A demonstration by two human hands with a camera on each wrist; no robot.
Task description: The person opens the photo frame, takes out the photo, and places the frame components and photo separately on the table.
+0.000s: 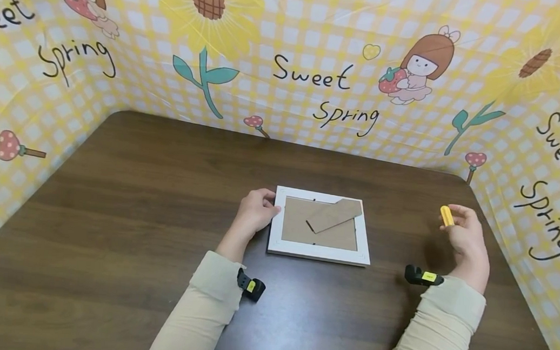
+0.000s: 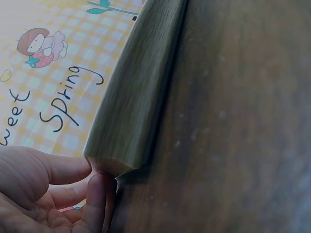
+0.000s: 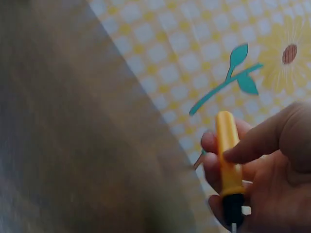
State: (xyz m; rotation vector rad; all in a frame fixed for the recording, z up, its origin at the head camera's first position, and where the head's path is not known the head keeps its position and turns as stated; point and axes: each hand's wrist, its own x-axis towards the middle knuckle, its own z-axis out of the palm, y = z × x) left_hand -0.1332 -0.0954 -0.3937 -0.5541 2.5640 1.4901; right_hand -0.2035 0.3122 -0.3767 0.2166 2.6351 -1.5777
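A white picture frame (image 1: 319,255) lies face down on the table, its brown backing board (image 1: 296,225) and folded cardboard stand (image 1: 338,216) facing up. At its left side, my left hand (image 1: 255,211) grips the edge. In the left wrist view, thumb and fingers of the left hand (image 2: 53,189) pinch a corner of the frame (image 2: 131,92). Well to the right of the frame, my right hand (image 1: 468,237) holds a screwdriver (image 1: 446,216) above the table. The right wrist view shows the screwdriver's yellow handle (image 3: 227,165), black collar (image 3: 233,206) and the start of a metal shaft.
The dark wooden table (image 1: 111,212) is bounded at the back and both sides by a yellow checked cloth (image 1: 309,30) with flowers and lettering. Each wrist wears a black strap, the left one (image 1: 251,286) and the right one (image 1: 423,276).
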